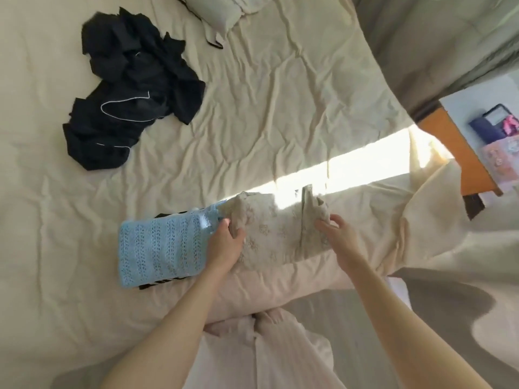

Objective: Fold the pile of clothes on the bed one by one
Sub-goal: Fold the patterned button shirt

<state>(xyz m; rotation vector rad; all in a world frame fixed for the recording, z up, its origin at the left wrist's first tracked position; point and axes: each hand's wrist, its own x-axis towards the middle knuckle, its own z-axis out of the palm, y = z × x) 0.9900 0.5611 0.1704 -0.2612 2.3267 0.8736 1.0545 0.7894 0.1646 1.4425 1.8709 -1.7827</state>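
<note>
A beige lace garment [276,234] lies on the near edge of the bed [266,108], directly in front of the person and between both hands. Its left end is bunched up under the left hand [226,244], whose fingers curl round a fold of the fabric and grip it. Its right end, with a narrow strap-like strip standing upward, sits at the fingertips of the right hand [335,234]; that hand's fingers are bent over the edge of the cloth and appear to pinch it, though the exact hold is partly hidden by the fabric. A bright band of sunlight crosses the bed just behind the garment and washes out its far edge.

Just left of the left hand, touching the beige garment's end, lies a folded light blue knit top [160,245]. It rests on a dark striped piece [161,283] whose edges show at its near and far sides.

Well apart, toward the far left of the bed, sits a crumpled pile of black clothes [132,88] with thin white trim. A pale pillow [224,12] lies at the far edge. To the right of the bed stands an orange-edged counter [463,153] carrying a dark blue item [488,124] and some pink things [498,161].
</note>
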